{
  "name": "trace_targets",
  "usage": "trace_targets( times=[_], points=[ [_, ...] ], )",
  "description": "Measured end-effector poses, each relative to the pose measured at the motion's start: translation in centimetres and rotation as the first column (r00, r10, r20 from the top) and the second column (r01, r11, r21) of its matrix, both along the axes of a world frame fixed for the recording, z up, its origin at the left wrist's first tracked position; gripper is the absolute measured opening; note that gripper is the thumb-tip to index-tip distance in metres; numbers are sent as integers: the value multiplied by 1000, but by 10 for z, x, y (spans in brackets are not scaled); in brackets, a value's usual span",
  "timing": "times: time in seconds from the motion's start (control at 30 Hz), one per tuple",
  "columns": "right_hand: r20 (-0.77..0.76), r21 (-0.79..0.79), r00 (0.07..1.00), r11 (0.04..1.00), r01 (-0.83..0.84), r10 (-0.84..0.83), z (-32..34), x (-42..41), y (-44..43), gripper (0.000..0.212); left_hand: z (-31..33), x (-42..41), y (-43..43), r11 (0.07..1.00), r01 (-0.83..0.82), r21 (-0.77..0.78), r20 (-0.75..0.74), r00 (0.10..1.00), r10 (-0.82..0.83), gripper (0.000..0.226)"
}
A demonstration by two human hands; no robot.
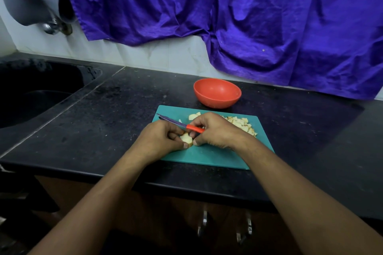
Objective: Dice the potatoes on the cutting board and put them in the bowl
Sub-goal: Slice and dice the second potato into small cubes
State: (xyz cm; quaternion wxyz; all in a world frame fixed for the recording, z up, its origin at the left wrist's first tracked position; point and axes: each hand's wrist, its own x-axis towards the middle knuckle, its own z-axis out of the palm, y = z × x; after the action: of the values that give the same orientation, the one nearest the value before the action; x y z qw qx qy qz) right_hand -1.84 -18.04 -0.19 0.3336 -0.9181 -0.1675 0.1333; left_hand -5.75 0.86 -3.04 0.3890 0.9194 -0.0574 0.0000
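A teal cutting board (209, 156) lies on the black counter. My left hand (159, 138) and my right hand (215, 130) meet over its near-left part and pinch a small bunch of potato pieces (186, 138) between their fingertips. A knife (180, 124) with a purple blade and red handle lies across the board just behind my fingers, its handle under my right hand. A pile of diced potato (241, 123) lies on the board's right side, partly hidden by my right hand. An empty red bowl (217, 93) stands behind the board.
A dark sink (35, 93) is sunk into the counter (107, 109) at the left, with a tap (49, 25) above it. A purple cloth (228, 16) hangs over the back wall. Cabinet handles (204, 223) show below the counter's front edge.
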Motion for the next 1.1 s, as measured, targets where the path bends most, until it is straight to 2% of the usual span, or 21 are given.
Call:
trace_targets(
  times=[0.17, 0.23, 0.3, 0.47, 0.53, 0.67, 0.77, 1.1],
  points=[
    [71, 209, 986, 969, 130, -148, -13, -10, -10, 9, -2, -2, -1, 999, -14, 43, 33, 999, 13, 35],
    [90, 324, 970, 928, 185, -225, -14, -21, -15, 11, -2, -2, -2, 998, -12, 62, 48, 999, 9, 34],
    [105, 359, 956, 907, 221, -274, -17, -33, -19, 12, -2, -2, -3, 997, -9, 82, 60, 998, 4, 34],
    [158, 229, 935, 933, 278, -317, -18, -64, -19, 19, -2, -4, -1, 994, 23, 110, 72, 997, -31, 45],
    [198, 132, 938, 956, 264, -286, -14, -75, -17, 21, -2, -5, -2, 991, 27, 129, 76, 996, -37, 42],
    [279, -106, 941, 968, 226, -189, -3, -89, -6, 41, -2, -5, -2, 993, 18, 114, 89, 996, -28, 37],
    [309, -216, 940, 951, 220, -148, 9, -93, 0, 42, -3, -5, -3, 995, 14, 100, 90, 996, -23, 35],
    [294, -378, 950, 901, 212, -100, 23, -89, 21, 45, -5, -8, -3, 997, -15, 77, 104, 995, 7, 23]
  ],
)
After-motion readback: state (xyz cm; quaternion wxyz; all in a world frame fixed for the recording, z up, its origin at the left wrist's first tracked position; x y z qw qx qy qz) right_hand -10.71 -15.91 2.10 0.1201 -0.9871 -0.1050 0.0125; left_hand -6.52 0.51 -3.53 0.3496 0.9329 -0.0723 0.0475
